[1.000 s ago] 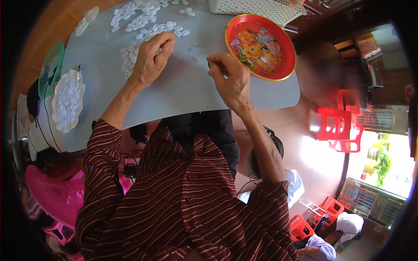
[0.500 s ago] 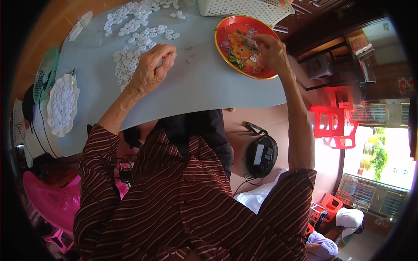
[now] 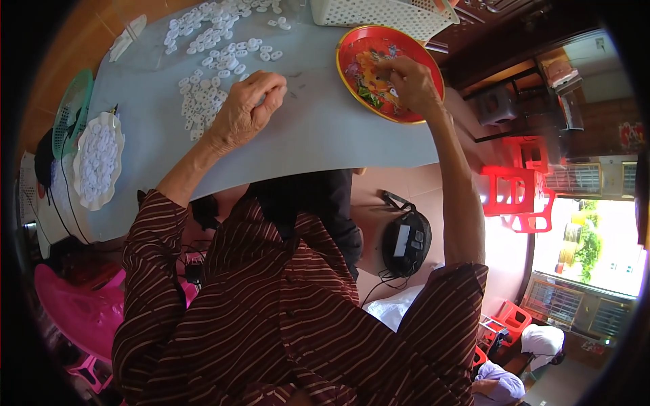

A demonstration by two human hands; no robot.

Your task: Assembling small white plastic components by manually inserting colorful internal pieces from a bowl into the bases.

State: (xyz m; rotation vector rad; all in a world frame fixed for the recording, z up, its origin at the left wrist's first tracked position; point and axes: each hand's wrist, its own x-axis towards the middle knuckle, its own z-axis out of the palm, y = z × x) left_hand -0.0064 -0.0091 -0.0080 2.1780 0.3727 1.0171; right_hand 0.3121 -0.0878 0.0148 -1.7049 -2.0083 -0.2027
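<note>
My left hand is curled closed above the grey table, its thumb and forefinger pressed together. Whatever it holds is too small or hidden to make out. Beside it lie many small white oval plastic pieces with holes, spread up to the table's far side. My right hand reaches into a round red tray with a gold rim and a flower pattern. Its fingers are bent into a pinch, and their tips hide anything between them. Small thin dark bits lie scattered in the tray.
A wavy-edged white dish full of white pieces stands at the left, near a green mesh basket. A cream perforated basket sits behind the tray. Below are a black bag and red stools. Another person is at lower right.
My right hand has shifted a little left within the tray. My left hand has moved slightly right, away from the white pieces, still closed.
</note>
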